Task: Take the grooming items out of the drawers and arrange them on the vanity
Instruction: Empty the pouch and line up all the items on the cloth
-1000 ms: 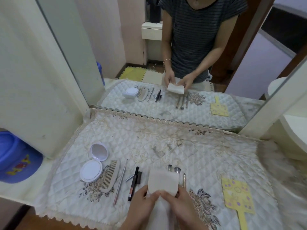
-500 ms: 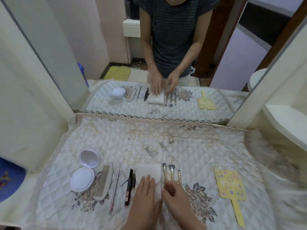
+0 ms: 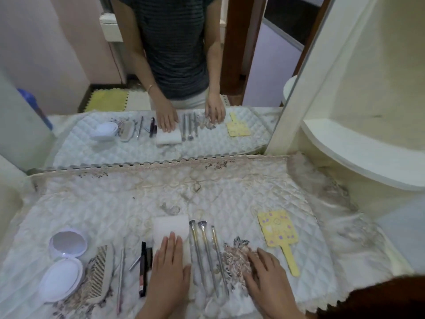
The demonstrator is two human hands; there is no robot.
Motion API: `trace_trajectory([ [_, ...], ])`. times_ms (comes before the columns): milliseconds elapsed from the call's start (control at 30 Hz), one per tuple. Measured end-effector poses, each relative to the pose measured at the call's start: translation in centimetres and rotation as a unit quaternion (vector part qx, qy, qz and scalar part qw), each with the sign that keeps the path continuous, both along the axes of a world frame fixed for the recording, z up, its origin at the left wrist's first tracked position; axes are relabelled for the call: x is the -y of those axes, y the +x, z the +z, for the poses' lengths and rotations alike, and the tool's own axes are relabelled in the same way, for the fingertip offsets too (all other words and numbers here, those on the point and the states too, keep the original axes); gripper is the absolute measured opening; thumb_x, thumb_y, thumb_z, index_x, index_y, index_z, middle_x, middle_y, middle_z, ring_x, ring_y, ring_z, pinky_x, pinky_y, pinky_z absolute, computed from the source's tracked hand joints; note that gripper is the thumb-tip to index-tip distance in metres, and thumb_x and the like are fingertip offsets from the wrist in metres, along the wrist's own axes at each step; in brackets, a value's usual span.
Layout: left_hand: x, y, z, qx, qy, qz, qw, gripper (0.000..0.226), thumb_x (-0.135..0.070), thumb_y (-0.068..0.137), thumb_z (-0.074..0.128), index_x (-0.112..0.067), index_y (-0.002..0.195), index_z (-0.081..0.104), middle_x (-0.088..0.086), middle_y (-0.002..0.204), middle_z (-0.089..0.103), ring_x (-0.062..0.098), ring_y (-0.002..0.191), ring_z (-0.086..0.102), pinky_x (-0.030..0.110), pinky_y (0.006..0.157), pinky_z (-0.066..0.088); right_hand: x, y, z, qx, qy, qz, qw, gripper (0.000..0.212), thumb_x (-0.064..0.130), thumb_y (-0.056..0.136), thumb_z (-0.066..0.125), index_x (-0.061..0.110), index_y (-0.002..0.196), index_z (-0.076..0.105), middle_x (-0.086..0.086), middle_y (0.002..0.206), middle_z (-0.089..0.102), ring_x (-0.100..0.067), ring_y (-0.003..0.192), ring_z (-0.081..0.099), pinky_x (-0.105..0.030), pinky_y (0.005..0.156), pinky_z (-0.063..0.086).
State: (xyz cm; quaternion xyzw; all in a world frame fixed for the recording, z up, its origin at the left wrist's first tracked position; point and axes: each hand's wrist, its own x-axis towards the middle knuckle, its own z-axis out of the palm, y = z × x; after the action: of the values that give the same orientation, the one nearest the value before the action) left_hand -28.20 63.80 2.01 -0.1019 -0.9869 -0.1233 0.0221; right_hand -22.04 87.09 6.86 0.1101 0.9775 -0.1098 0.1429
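While our left hand (image 3: 170, 268) lies flat, fingers extended, on the white folded pad (image 3: 171, 231) at lower centre, our right hand (image 3: 264, 275) rests open on the quilted cover (image 3: 230, 199), gripping nothing. Three brushes (image 3: 207, 254) lie between both hands, long axes toward the mirror (image 3: 161, 65), nearer the left.

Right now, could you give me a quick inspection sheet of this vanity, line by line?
Surface: quilted cover, back half bare.
Job's things: open compact mirror, comb, white pouch, three brushes, yellow hand mirror, laid in a row.
Clutter: nothing seen.
Hands: left hand flat on the pouch; right hand flat on the cover, holding nothing.
Cables: nothing seen.
Surroundings: wall mirror, curved shelf.
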Motion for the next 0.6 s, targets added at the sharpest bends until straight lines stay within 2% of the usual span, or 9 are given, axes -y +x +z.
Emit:
trace_trajectory([
  [67,-0.4,0.0,0.1,-0.007,0.012,0.018,1.000,0.058,-0.033,0.077,0.033,-0.002,0.125,0.041,0.016,0.137,0.046,0.012,0.143,-0.017,0.022,0.114,-0.009,-0.6,0.1,-0.2,0.008,0.019,0.022,1.000,0.046,0.057,0.070,0.037,0.037,0.099,0.068,0.013,0.100,0.072,-0.010,0.086,0.070,-0.023,0.060,0.058],
  [133,-1.3,0.0,0.1,-0.067,0.036,0.015,0.997,0.052,-0.028,0.074,0.033,-0.005,0.120,0.043,0.013,0.131,0.044,0.014,0.144,-0.010,0.022,0.115,-0.004,-1.4,-0.2,-0.1,-0.020,0.006,0.041,0.999,0.037,0.055,0.071,0.042,0.039,0.091,0.069,0.015,0.095,0.071,-0.008,0.085,0.069,-0.021,0.060,0.057],
  [233,-4.2,0.3,1.0,-0.108,0.046,-0.041,0.992,0.040,-0.028,0.090,0.020,-0.010,0.117,0.043,0.010,0.130,0.041,0.023,0.134,0.020,0.026,0.114,0.018,-3.7,-1.1,0.4,-0.102,-0.042,0.003,0.994,0.020,0.037,0.063,0.067,0.032,0.082,0.069,0.009,0.088,0.071,-0.014,0.081,0.069,-0.026,0.057,0.056],
  [333,-7.6,1.4,1.0,-0.072,0.036,-0.077,0.994,0.050,-0.038,0.095,0.011,-0.009,0.116,0.045,0.017,0.124,0.055,0.031,0.124,0.039,0.026,0.115,0.008,-7.4,-2.0,0.4,-0.089,-0.077,-0.066,0.991,0.039,0.017,0.062,0.081,0.016,0.098,0.067,-0.008,0.092,0.066,-0.030,0.083,0.066,-0.037,0.063,0.056],
  [367,-8.4,1.8,0.5,-0.049,0.031,-0.068,0.996,0.053,-0.042,0.094,0.009,-0.011,0.120,0.043,0.015,0.131,0.047,0.029,0.130,0.036,0.026,0.115,0.005,-8.4,-2.3,0.8,-0.072,-0.104,-0.099,0.987,0.042,0.017,0.070,0.075,0.013,0.110,0.061,-0.012,0.100,0.063,-0.033,0.092,0.062,-0.039,0.073,0.053],
  [433,-9.4,2.4,-0.3,-0.035,0.034,-0.046,0.998,0.056,-0.046,0.094,0.007,-0.019,0.139,0.026,0.008,0.151,0.017,0.017,0.144,0.008,0.025,0.116,-0.002,-9.6,-2.5,0.5,-0.024,-0.145,-0.119,0.982,0.045,0.027,0.086,0.057,0.015,0.127,0.043,-0.009,0.119,0.057,-0.028,0.111,0.054,-0.035,0.088,0.044],
  [500,-9.8,2.5,-0.6,-0.043,0.039,-0.055,0.997,0.056,-0.044,0.095,0.007,-0.022,0.146,0.004,-0.002,0.157,-0.009,0.012,0.144,-0.008,0.026,0.116,-0.001,-9.7,-2.4,-0.3,-0.002,-0.138,-0.081,0.987,0.046,0.034,0.090,0.047,0.019,0.131,0.035,-0.007,0.126,0.055,-0.023,0.116,0.051,-0.032,0.093,0.041],
  [533,-9.7,2.6,-0.6,-0.041,0.032,-0.057,0.997,0.055,-0.042,0.096,0.008,-0.022,0.146,0.006,-0.004,0.157,-0.012,0.011,0.144,-0.008,0.025,0.116,0.000,-9.5,-2.4,-0.4,-0.004,-0.139,-0.068,0.988,0.047,0.036,0.090,0.046,0.020,0.132,0.034,-0.007,0.127,0.054,-0.023,0.116,0.051,-0.031,0.093,0.041],
  [600,-9.4,2.6,-0.4,-0.015,0.010,-0.049,0.999,0.050,-0.038,0.097,0.009,-0.018,0.137,0.032,-0.005,0.157,-0.013,0.011,0.144,-0.008,0.023,0.115,0.002,-8.7,-2.7,-0.3,-0.002,-0.142,-0.055,0.988,0.047,0.037,0.088,0.046,0.021,0.130,0.033,-0.008,0.124,0.055,-0.023,0.114,0.053,-0.031,0.089,0.043],
])
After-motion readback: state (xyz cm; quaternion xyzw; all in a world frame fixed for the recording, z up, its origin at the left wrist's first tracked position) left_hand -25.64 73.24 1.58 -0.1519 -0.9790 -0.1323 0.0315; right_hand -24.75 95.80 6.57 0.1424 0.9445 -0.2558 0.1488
